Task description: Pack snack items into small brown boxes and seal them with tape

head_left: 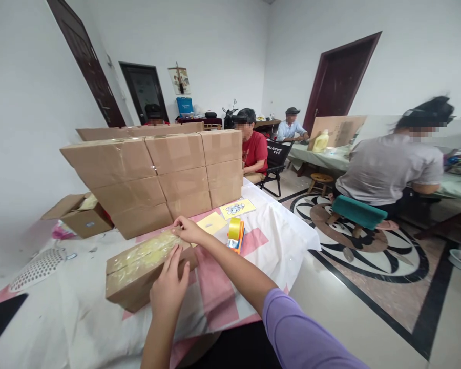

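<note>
A long cardboard box [132,287] lies on the table in front of me, its top covered with shiny, wrinkled packing tape [148,254]. My left hand [170,282] rests against the box's near long side and top edge, fingers stretched and thumb apart. At the far right end of the top, my right hand [190,230] touches the tape with bent fingers drawn together; whatever lies between the fingertips is too small to make out. To the right of the box stands an orange and blue tape dispenser [236,246] carrying a yellow tape roll [234,228].
Stacked cardboard boxes [180,174] form a wall behind the work. Yellow cards [238,208] lie near the dispenser. An open carton [86,220] and a white perforated basket [38,269] are at left. Several people sit nearby, one in a red shirt [255,154].
</note>
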Motion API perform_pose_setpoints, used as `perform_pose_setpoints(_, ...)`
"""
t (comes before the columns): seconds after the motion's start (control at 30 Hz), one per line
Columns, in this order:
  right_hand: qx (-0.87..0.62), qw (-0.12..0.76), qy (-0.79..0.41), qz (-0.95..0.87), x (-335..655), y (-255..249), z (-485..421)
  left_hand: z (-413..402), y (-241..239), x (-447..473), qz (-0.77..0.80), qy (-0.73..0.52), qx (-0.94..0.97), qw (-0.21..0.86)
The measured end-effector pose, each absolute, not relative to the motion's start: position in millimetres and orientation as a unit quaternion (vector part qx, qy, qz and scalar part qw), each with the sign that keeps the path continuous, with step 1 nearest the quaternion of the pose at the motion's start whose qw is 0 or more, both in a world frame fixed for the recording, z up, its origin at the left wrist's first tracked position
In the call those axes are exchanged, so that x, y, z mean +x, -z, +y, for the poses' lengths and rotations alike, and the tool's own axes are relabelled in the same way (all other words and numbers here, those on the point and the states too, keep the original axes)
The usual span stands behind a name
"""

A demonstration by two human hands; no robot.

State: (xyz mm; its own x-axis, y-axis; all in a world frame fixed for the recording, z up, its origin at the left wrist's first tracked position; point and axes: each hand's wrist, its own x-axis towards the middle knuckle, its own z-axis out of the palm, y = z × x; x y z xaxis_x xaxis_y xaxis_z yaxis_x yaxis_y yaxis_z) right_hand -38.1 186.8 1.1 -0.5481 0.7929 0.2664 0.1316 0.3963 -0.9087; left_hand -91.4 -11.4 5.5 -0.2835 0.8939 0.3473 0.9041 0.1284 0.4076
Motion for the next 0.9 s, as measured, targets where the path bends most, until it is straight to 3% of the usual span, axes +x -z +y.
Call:
perform_pose_setpoints(0.33, -0.232, 0.345, -0.575, -0.704, -22.5, 4.2, 178.0, -7.9, -5.7, -89.8, -0.749, 0.288, -0.596, -0.005)
perform_pose_setpoints(0.9, -0.251, 0.378, -0.607, -0.652, -27.3, 1.0, 174.8, -9.9, -1.9, -83.4, -0.753, 0.287, -0.593, -0.005)
